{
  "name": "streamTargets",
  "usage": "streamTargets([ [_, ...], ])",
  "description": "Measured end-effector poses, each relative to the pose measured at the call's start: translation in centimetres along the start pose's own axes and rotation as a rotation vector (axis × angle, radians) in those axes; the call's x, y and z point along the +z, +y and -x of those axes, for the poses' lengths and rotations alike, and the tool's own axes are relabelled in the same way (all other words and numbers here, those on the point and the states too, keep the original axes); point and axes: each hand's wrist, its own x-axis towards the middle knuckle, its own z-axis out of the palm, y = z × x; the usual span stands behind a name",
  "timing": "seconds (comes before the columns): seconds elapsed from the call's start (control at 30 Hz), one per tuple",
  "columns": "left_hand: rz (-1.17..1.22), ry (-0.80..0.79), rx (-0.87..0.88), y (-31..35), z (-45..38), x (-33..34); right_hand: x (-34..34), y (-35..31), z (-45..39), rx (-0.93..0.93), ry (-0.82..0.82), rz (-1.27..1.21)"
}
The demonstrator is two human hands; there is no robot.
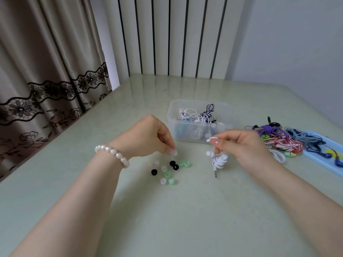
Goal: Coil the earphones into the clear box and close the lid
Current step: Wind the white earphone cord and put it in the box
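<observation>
On table, far left, curtain is seen. Left hand, pearl bracelet on wrist, is held over loose ear tips; fingertips are pinched together, something clear possibly gripped, cannot tell. Clear box, lid off, sits behind, coiled earphones inside. White earphones, coiled, plug hanging down, are pinched by right hand just above table, in front of box. Coloured earphones pile and blue lid are placed far right.
</observation>
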Motion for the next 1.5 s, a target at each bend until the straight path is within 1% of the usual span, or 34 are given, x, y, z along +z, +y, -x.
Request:
streamTargets([
  [0.07, 0.159, 0.006, 0.021, 0.4, 0.0, 0.4, 0.0, 0.0, 0.0, 0.009, 0.003, 0.004],
  [0.13, 0.191, 0.007, 0.031, 0.4, -0.1, 0.9, -0.1, 0.0, -0.1, 0.015, 0.001, -0.001],
  [0.3, -0.107, -0.016, -0.017, -0.2, -0.7, 1.7, -0.1, 0.0, -0.1, 0.025, 0.005, -0.013],
  [0.5, -0.234, 0.007, -0.020, -0.5, -0.7, 1.8, -0.1, 0.0, -0.1, 0.039, 0.006, -0.017],
  [0.67, -0.225, 0.031, -0.023, -0.5, -0.7, 1.4, -0.2, 0.1, -0.1, 0.039, 0.005, -0.014],
  [0.77, -0.194, 0.022, -0.031, -0.6, -0.7, 0.9, -0.2, 0.1, -0.1, 0.043, 0.009, -0.011],
  [0.97, -0.224, -0.034, -0.039, -0.5, -0.5, 0.8, -0.1, 0.2, -0.1, 0.049, 0.022, 0.006],
  [1.1, -0.193, -0.017, -0.044, -0.4, -0.6, 0.7, -0.1, 0.2, -0.2, 0.053, 0.018, 0.000],
  [1.17, -0.108, 0.020, -0.023, -0.3, -0.7, 0.8, -0.1, 0.2, -0.2, 0.048, 0.019, -0.001],
  [1.2, -0.028, 0.049, -0.009, -0.3, -0.7, 0.9, -0.1, 0.2, -0.2, 0.046, 0.019, 0.000],
  [1.3, 0.315, 0.124, 0.018, 0.7, -0.5, 2.1, -0.1, 0.3, -0.2, 0.027, 0.014, -0.007],
  [1.4, 0.594, 0.080, 0.026, 1.8, -0.2, 3.7, -0.1, 0.2, -0.2, 0.015, 0.001, -0.031],
  [1.5, 0.852, 0.031, -0.017, 2.3, -0.1, 4.8, -0.1, 0.0, -0.2, 0.000, 0.001, -0.063],
])
